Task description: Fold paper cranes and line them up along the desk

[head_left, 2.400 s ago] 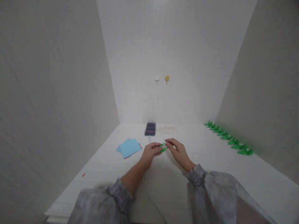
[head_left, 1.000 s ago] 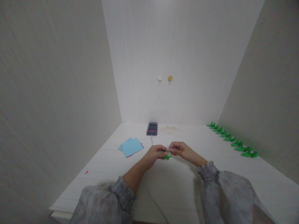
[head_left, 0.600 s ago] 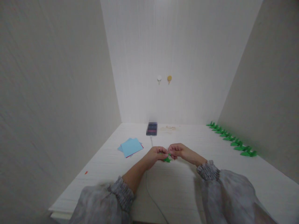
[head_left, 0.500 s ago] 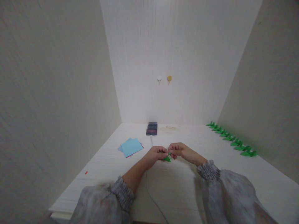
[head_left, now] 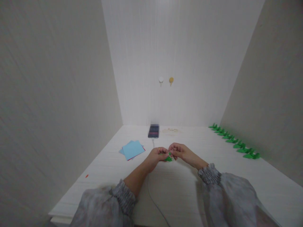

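Observation:
Over the middle of the white table [head_left: 180, 192], both my hands meet on a small folded green paper piece [head_left: 168, 158]. My left hand [head_left: 155, 157] pinches it from the left with its fingers closed. From the right, my right hand [head_left: 180, 152] pinches the same piece, fingers curled. Most of the paper is hidden between the fingertips. Grey patterned sleeves cover both forearms.
A stack of blue and red paper sheets [head_left: 132, 149] lies to the left. A dark phone [head_left: 153, 130] with a cable [head_left: 153, 201] sits at the back. Several folded green pieces [head_left: 234, 142] line the right wall. Two wall hooks [head_left: 166, 80] hang behind. A tiny red scrap [head_left: 86, 176] lies near the left edge.
My hands have closed together on the green piece, which was spread wider between them before. They now sit a little lower, pinching it tightly.

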`<action>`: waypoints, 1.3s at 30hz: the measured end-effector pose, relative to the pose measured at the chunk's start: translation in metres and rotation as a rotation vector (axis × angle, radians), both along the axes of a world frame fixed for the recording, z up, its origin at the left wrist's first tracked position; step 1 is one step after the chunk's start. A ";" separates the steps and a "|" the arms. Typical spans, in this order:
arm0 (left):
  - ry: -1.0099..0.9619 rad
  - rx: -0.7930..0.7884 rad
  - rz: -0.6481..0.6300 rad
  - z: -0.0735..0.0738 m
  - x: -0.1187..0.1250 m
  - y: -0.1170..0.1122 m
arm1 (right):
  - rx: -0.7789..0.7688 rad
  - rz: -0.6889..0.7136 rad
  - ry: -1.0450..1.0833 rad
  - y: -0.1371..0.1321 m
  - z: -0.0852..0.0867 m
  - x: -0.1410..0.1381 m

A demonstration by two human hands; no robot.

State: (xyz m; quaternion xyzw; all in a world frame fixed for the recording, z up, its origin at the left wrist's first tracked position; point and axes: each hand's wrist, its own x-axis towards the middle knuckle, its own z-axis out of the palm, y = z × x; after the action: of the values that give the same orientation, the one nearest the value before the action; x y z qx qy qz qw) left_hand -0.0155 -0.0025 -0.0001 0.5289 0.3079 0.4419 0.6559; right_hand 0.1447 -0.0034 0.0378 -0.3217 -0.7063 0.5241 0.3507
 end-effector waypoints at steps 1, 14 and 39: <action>-0.004 0.009 0.007 0.000 0.000 0.000 | 0.006 -0.007 0.011 0.000 0.000 -0.001; -0.021 0.083 0.108 0.004 0.003 -0.001 | 0.035 -0.134 0.051 -0.007 0.007 -0.007; 0.000 0.056 0.140 0.009 0.005 -0.002 | 0.101 -0.190 0.054 -0.002 0.001 -0.006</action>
State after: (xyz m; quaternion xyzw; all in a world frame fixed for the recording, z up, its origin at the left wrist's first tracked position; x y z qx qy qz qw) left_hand -0.0102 -0.0046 0.0091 0.5244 0.3317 0.4950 0.6083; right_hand 0.1390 -0.0054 0.0385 -0.3548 -0.6885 0.4605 0.4337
